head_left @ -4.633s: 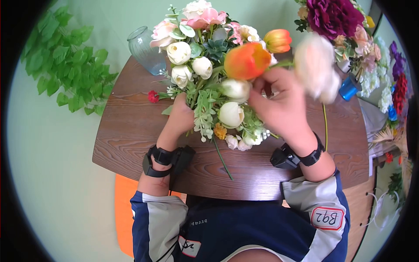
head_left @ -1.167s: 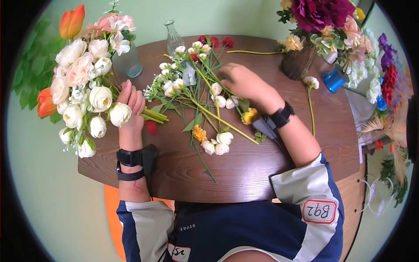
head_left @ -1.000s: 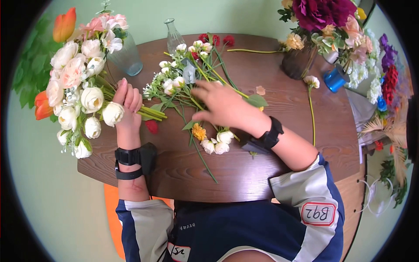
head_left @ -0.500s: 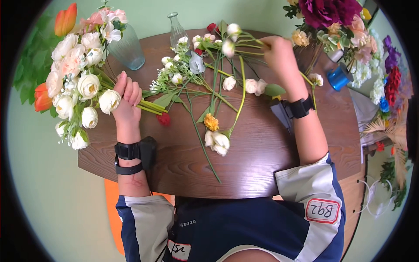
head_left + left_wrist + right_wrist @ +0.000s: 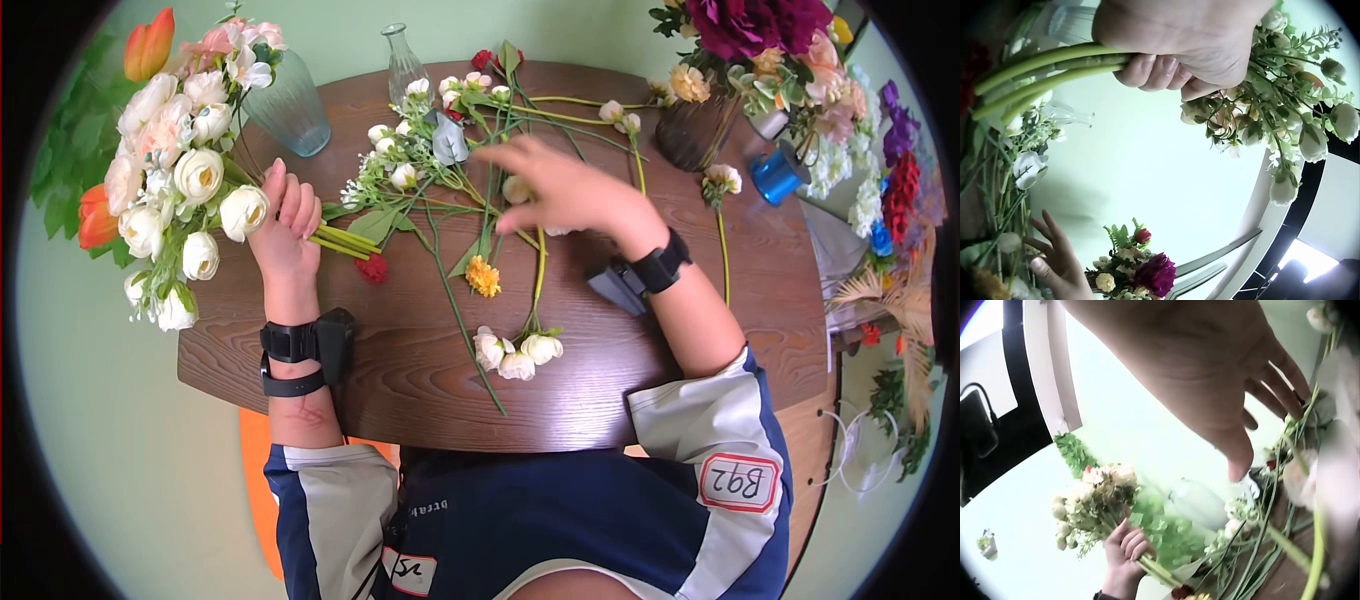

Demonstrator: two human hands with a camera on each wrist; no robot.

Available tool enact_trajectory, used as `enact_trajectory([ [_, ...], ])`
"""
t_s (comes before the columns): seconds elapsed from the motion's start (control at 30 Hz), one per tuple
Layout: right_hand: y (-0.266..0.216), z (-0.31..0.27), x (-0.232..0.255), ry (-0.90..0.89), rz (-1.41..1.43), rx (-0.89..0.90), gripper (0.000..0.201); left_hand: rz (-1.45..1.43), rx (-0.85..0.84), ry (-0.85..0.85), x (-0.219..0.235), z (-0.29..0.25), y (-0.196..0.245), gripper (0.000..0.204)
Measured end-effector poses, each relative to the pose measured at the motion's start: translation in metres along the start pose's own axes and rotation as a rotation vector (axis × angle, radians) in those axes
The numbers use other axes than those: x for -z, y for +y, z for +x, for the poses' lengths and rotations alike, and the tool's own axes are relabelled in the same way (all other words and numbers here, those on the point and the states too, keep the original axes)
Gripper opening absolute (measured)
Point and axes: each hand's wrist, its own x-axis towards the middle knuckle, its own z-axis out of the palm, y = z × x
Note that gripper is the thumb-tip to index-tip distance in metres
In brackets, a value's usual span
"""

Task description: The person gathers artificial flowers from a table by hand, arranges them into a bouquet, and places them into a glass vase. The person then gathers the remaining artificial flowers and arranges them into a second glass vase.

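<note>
My left hand (image 5: 287, 225) grips a bouquet (image 5: 165, 140) by its green stems at the table's left side. White roses, pink blooms and orange tulips make up its head, and the stem ends poke out to the right of the fist. Fingers spread and holding nothing, my right hand (image 5: 575, 195) hovers over a loose pile of flower stems (image 5: 437, 265) in mid-table. In the right wrist view its thumb and fingers reach toward those stems. Among the pile are small white blossoms (image 5: 380, 145), a yellow flower (image 5: 482, 276) and a white flower cluster (image 5: 517, 362).
Behind the bouquet stands a glass vase (image 5: 292, 108), with a smaller clear bottle vase (image 5: 404, 65) at the back edge. At back right is a dark vase (image 5: 690, 135) of purple flowers, beside a blue cup (image 5: 778, 175). A single white flower (image 5: 722, 180) lies at right.
The bouquet moved from mid-table to the left in my left hand. My right hand released white-flower stems at the back right and swung left over the pile.
</note>
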Motion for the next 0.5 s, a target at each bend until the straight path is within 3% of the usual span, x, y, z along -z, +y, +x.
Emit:
enact_trajectory([
  [0.03, -0.002, 0.001, -0.009, -0.058, -0.048, 0.076, 0.07, 0.021, -0.003, -0.005, 0.0, 0.0, -0.001, 0.029],
  [0.13, 0.0, 0.004, -0.017, -0.163, -0.139, 0.053, 0.069, 0.004, 0.011, 0.016, -0.003, 0.0, -0.003, 0.029],
  [0.17, 0.007, 0.005, -0.016, -0.079, 0.016, 0.071, 0.058, 0.006, 0.015, 0.015, -0.004, 0.0, -0.004, 0.029],
  [0.2, 0.017, 0.008, -0.013, -0.076, 0.016, 0.07, 0.058, 0.014, 0.025, 0.042, -0.006, -0.001, -0.004, 0.029],
  [0.3, 0.035, 0.011, 0.003, 0.17, -0.022, 0.166, 0.037, 0.021, 0.03, 0.067, -0.005, -0.001, -0.003, 0.029],
  [0.33, 0.033, 0.01, 0.013, 0.181, 0.18, 0.053, 0.038, 0.022, 0.033, 0.07, -0.004, -0.001, -0.003, 0.028],
  [0.4, 0.03, 0.012, 0.024, 0.435, 0.366, 0.072, 0.032, 0.015, 0.032, 0.052, -0.003, -0.001, -0.003, 0.028],
  [0.5, 0.02, 0.008, 0.045, 0.619, 0.454, 0.061, 0.022, 0.012, 0.029, 0.044, -0.003, -0.004, 0.0, 0.028],
])
